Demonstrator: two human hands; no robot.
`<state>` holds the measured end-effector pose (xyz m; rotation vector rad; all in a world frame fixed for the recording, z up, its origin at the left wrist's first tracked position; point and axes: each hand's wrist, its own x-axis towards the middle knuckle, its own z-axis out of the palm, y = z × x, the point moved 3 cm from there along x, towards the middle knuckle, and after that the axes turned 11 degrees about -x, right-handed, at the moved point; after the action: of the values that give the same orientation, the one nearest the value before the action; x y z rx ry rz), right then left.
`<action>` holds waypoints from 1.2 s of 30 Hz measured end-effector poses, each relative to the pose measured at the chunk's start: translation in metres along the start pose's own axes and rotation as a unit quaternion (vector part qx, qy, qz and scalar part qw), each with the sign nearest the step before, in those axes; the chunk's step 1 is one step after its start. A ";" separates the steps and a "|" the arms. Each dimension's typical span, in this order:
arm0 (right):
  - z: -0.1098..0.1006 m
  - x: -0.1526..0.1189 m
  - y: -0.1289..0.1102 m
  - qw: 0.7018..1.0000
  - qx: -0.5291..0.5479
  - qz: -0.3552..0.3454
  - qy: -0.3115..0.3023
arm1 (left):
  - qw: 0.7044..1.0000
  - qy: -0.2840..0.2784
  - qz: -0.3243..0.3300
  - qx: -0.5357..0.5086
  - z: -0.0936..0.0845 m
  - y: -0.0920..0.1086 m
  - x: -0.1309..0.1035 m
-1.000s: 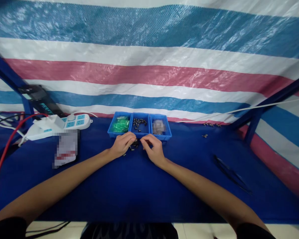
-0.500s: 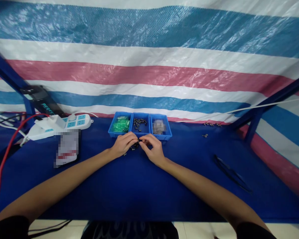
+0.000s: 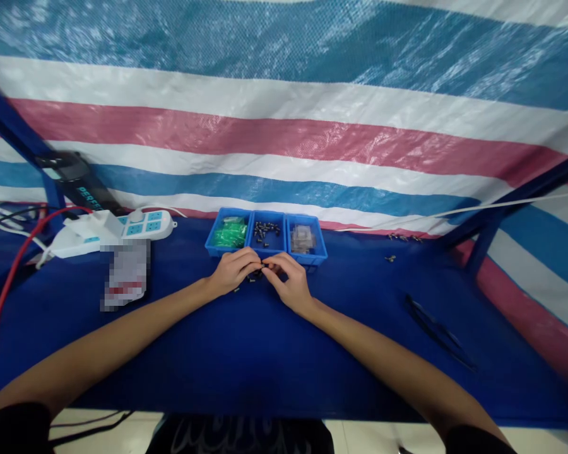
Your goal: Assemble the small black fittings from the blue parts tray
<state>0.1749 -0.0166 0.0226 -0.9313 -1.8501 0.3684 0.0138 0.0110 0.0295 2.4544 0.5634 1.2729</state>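
My left hand (image 3: 236, 270) and my right hand (image 3: 286, 279) meet just in front of the blue bins, both closed in a pinch. Between their fingertips is a small dark screw (image 3: 264, 265), mostly covered by the fingers. Several loose screws (image 3: 252, 279) lie on the table under and beside the fingertips. Beyond the hands, the middle blue bin (image 3: 277, 249) contains more dark screws (image 3: 265, 228). The left bin has green plastic packets (image 3: 230, 233); the right one has clear plastic pieces (image 3: 303, 239).
At the left are a white power strip (image 3: 158, 226), a red cable (image 3: 10, 287), a black bottle (image 3: 82, 186) and a blurred-out phone-like object (image 3: 127, 271). Dark-framed glasses (image 3: 438, 331) and several stray screws (image 3: 390, 258) lie at the right. Striped sheeting (image 3: 284, 135) hangs behind.
The view has tilted slightly. Both hands stay together at the same spot before the bins, with only a small shift of the fingertips.
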 end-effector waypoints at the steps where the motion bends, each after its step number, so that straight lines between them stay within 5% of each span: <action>1: 0.000 0.000 0.000 1.000 -0.002 0.001 -0.001 | 1.000 0.001 -0.001 -0.001 0.000 0.000 0.000; 31: -0.002 0.000 0.007 0.997 -0.014 0.077 0.015 | 0.995 0.094 0.011 0.009 -0.002 0.004 -0.003; 36: -0.003 0.000 0.004 0.997 -0.012 0.072 0.021 | 0.997 0.073 0.005 0.025 -0.002 0.003 -0.003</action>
<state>0.1794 -0.0140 0.0215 -1.0834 -1.7587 0.4126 0.0110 0.0074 0.0295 2.4193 0.6278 1.4680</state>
